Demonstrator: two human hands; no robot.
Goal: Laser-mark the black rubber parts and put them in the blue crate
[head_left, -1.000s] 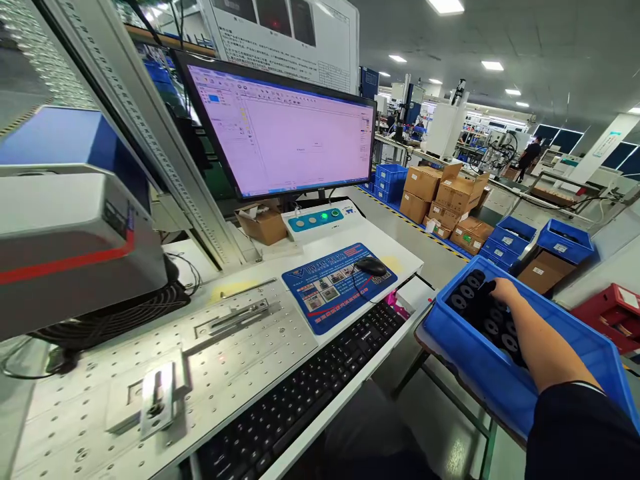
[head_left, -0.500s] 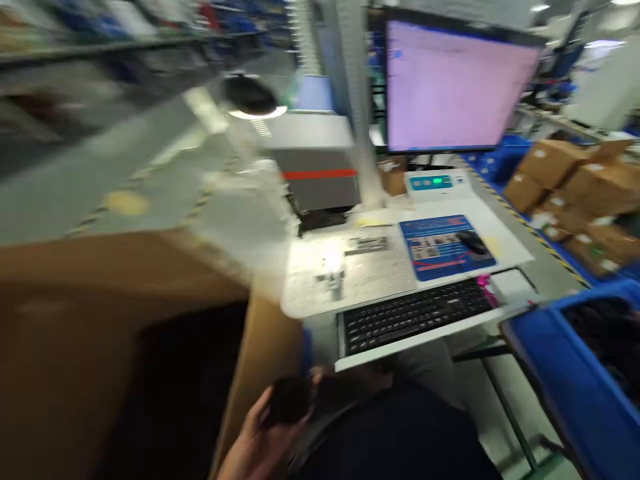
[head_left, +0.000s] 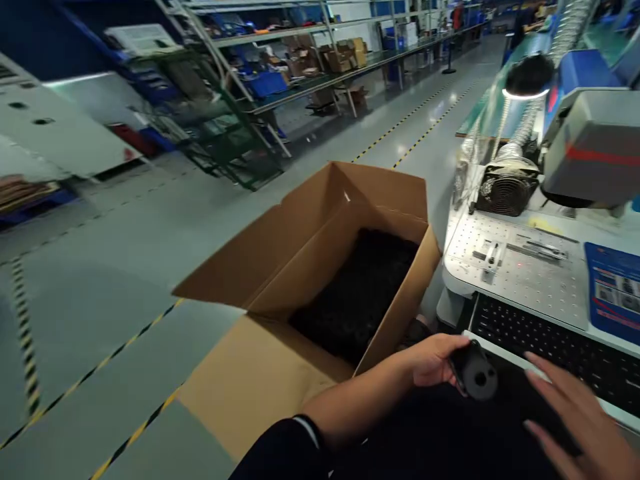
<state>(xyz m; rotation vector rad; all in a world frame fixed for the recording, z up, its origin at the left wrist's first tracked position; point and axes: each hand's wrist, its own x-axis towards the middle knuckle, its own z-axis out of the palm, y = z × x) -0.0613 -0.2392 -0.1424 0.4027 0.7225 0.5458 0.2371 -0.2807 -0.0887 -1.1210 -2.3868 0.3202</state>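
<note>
My left hand is closed on a black flat part with a rounded end and a dark round hole. It holds the part over my lap, just in front of the keyboard. To the right, my right hand is open with its fingers spread, slightly blurred and apart from the part. Left of my forearm stands an open cardboard box. Dark pieces lie inside it, too dark to make out singly.
A white workbench at right carries a perforated metal plate with small clamps, a black fan, a grey machine head and a blue mat. Shelving runs along the back. Striped tape marks the floor.
The view has swung left, bringing the whole box into sight while the monitor has left the picture. My left hand still holds a black part, and my right hand now shows with fingers spread.
</note>
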